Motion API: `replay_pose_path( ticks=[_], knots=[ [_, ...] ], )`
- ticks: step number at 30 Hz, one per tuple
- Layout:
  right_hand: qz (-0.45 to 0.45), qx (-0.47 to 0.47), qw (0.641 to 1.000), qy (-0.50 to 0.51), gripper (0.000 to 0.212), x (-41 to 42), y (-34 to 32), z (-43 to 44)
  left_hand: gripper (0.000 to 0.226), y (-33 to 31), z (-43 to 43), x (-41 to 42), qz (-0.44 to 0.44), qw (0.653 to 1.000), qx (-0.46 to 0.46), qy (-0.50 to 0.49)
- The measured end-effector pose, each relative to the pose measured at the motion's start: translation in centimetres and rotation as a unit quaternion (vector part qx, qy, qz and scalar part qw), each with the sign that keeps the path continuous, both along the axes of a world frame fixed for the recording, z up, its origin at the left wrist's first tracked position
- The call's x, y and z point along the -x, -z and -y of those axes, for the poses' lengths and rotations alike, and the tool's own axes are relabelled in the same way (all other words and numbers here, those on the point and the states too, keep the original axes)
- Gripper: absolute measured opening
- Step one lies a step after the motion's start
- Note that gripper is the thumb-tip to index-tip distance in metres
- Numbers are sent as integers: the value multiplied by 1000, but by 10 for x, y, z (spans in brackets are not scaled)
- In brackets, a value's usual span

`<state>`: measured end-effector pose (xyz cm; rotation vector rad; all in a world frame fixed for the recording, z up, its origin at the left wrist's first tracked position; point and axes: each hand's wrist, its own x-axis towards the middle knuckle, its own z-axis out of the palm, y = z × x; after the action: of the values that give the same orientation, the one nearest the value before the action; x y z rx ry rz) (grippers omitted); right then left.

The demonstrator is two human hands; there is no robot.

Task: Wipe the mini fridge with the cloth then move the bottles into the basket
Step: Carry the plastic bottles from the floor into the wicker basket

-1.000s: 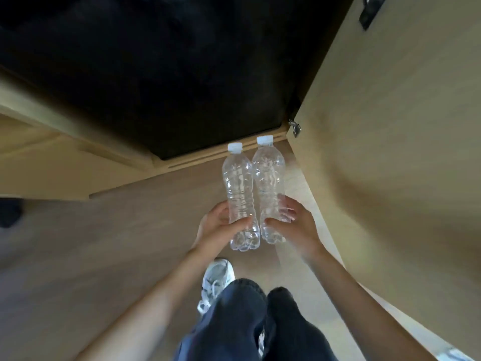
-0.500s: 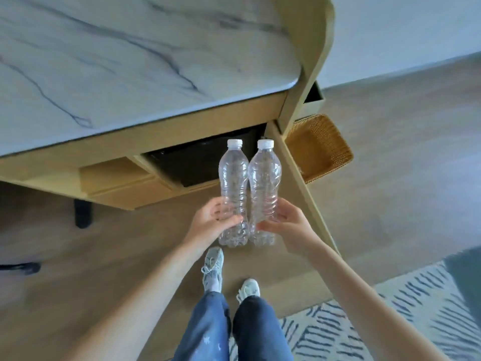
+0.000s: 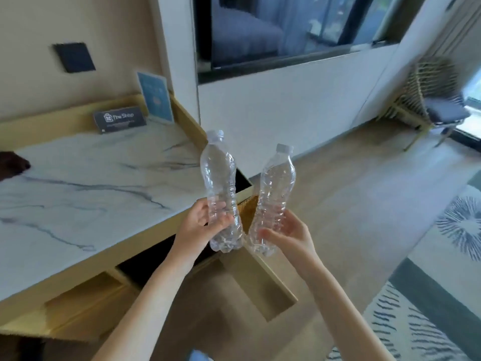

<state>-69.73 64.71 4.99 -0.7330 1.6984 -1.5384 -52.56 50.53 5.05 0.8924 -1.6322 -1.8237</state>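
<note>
1. Far left, a dark brown shape [image 3: 11, 165] sits on the marble counter [image 3: 78, 194], cut off by the frame edge; whether it's the cloth, I can't tell.
2. Further back on the counter, a dark sign [image 3: 119, 119] and a pale blue card [image 3: 155, 97] stand against the wall, both smeared by blur.
3. Under the counter, a black opening [image 3: 145, 264] shows between the forearms, too dark to read as the mini fridge with certainty.
4. Left hand [image 3: 200, 225] now: fingers wrapped round the lower body of the left bottle [image 3: 220, 188], clear plastic, white cap up, near upright, held above the counter's right end.
5. Between the two bottles, a sliver of woven basket [image 3: 248, 209] peeks out just past the counter's corner; most of it is hidden behind the bottles.
6. Right hand [image 3: 289, 237]: curled under and around the base of the right bottle [image 3: 273, 199], which tilts rightward at the top; the two bases look close to touching.
7. Far right, a wicker chair [image 3: 429, 95] with a blue cushion and a patterned rug [image 3: 442, 295], both cropped by the frame.
</note>
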Motion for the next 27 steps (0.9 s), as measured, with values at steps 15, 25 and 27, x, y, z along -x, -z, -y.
replay_pose_path(
  ticks=[15,25,27],
  knots=[
    [-51,27,913,403,66,-50,-7,-130,85,-14,-47,86,-13,954,53,293],
    [-57,9,824,564,70,-49,-3,-276,65,-6,-193,173,11,872,84,482],
    [-58,1,813,580,77,-37,-1,-312,60,-2,-233,193,5,860,75,504]
  ],
)
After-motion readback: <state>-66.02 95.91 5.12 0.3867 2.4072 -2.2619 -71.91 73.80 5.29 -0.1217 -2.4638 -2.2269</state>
